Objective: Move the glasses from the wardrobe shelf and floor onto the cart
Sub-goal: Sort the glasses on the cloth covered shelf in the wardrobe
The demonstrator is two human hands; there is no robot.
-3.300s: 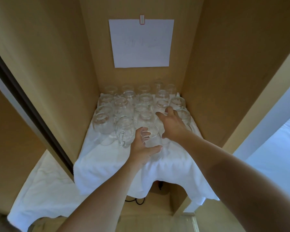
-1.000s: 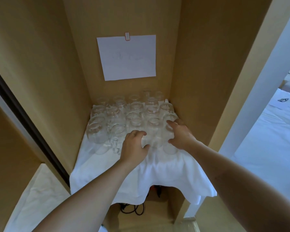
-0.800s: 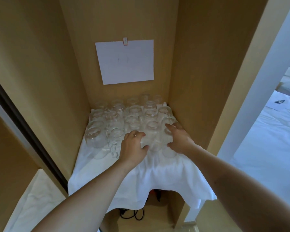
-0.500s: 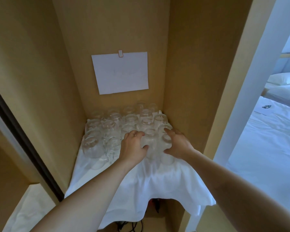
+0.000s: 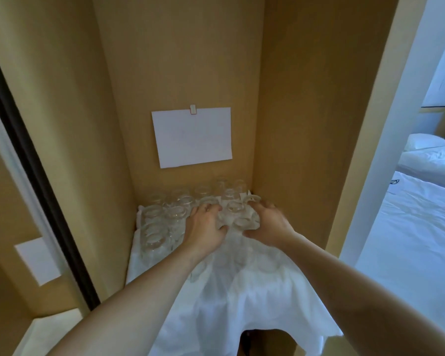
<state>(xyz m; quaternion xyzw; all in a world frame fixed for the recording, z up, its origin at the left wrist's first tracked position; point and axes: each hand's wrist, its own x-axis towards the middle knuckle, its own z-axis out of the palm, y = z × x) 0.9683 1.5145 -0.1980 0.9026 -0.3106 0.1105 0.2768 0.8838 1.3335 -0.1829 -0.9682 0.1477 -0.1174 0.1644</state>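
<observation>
We had both hands in among the clear glasses (image 5: 165,217) crowded on the white cloth (image 5: 242,299) over the wardrobe shelf. Our left hand (image 5: 206,226) curled its fingers (image 5: 211,208) round one glass (image 5: 225,218) in the middle of the cluster; our right hand (image 5: 270,224) gripped another glass (image 5: 244,223) just beside it. A white sheet of paper (image 5: 192,137) hung clipped on the back panel, and a bed (image 5: 421,227) lay off to the right.

Glasses (image 5: 176,214) on cloth (image 5: 242,291), paper (image 5: 192,136) behind
</observation>
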